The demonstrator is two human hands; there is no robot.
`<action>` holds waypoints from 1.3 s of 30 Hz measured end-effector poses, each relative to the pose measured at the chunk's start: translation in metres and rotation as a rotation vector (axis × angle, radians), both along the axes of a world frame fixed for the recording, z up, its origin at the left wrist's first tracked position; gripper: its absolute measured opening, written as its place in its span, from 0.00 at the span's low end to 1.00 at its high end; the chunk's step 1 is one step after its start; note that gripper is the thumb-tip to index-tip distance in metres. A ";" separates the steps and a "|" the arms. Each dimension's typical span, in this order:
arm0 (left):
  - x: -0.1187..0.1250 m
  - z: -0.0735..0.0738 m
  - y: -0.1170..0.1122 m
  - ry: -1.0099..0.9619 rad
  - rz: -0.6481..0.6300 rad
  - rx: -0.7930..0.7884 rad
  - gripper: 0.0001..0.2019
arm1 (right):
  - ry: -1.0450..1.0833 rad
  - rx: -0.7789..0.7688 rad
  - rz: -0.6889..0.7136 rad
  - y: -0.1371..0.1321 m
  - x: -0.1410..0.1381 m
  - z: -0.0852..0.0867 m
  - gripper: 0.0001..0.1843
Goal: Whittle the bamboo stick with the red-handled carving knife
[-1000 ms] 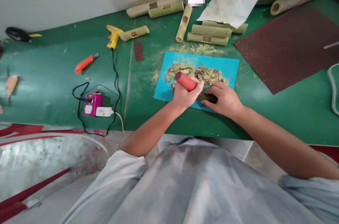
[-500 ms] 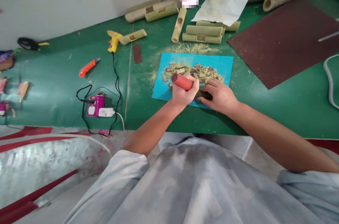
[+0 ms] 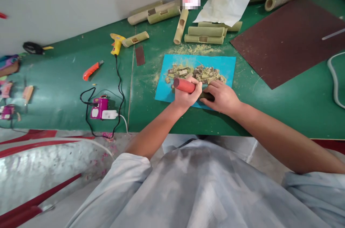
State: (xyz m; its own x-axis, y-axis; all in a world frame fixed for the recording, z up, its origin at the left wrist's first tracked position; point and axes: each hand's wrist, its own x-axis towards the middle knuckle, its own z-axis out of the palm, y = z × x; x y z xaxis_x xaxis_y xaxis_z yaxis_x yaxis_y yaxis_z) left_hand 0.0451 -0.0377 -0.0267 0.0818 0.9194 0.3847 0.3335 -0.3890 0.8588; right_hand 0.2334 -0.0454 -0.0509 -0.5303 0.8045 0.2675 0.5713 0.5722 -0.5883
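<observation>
My left hand [image 3: 186,98] is closed around a red-handled tool [image 3: 183,85], whose handle sticks out to the upper left. My right hand [image 3: 222,97] presses down on a dark green bamboo piece [image 3: 207,96] lying on the blue mat [image 3: 168,91]; its fingers curl over the piece. The tool's working end is hidden between the two hands. Just beyond the hands, a heap of small bamboo offcuts [image 3: 196,73] lies on the mat.
On the green table [image 3: 54,77] lie several cut bamboo tubes [image 3: 206,35], a yellow glue gun [image 3: 116,43], an orange utility knife [image 3: 91,70], a purple power unit with black cord [image 3: 98,107], white paper [image 3: 225,3] and a dark brown sheet [image 3: 291,41].
Both hands keep their grip and stay together on the mat. The view has drifted, so the whole table sits slightly further left and up in the picture.
</observation>
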 end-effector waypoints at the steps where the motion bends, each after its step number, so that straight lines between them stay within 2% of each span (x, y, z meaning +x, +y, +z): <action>1: 0.001 0.000 0.000 0.004 -0.004 -0.005 0.13 | -0.004 0.012 0.001 0.000 0.000 -0.001 0.11; 8: 0.011 -0.007 0.000 -0.002 0.061 -0.019 0.15 | 0.023 0.082 -0.019 0.001 -0.003 -0.003 0.14; 19: 0.011 -0.017 0.008 -0.053 0.098 -0.023 0.19 | 0.065 0.049 0.034 0.007 -0.001 -0.004 0.16; 25: 0.007 -0.019 0.011 -0.145 0.177 -0.067 0.21 | 0.055 0.025 0.012 0.006 -0.002 -0.003 0.15; 33: 0.012 -0.010 0.010 -0.156 0.132 -0.094 0.24 | 0.008 0.008 -0.027 0.001 0.002 0.003 0.11; 37: 0.010 0.002 0.009 -0.155 0.106 -0.069 0.26 | 0.046 -0.033 -0.024 0.002 0.006 0.008 0.13; 39: 0.008 0.011 0.008 -0.182 0.134 -0.041 0.26 | 0.138 -0.111 -0.067 0.002 0.006 0.011 0.13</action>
State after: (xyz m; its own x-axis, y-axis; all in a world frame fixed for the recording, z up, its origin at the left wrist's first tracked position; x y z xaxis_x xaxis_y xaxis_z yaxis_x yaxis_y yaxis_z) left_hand 0.0530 -0.0294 -0.0153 -0.1091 0.9326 0.3440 0.2176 -0.3152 0.9237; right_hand 0.2398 -0.0432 -0.0397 -0.4386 0.8656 0.2416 0.5159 0.4626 -0.7210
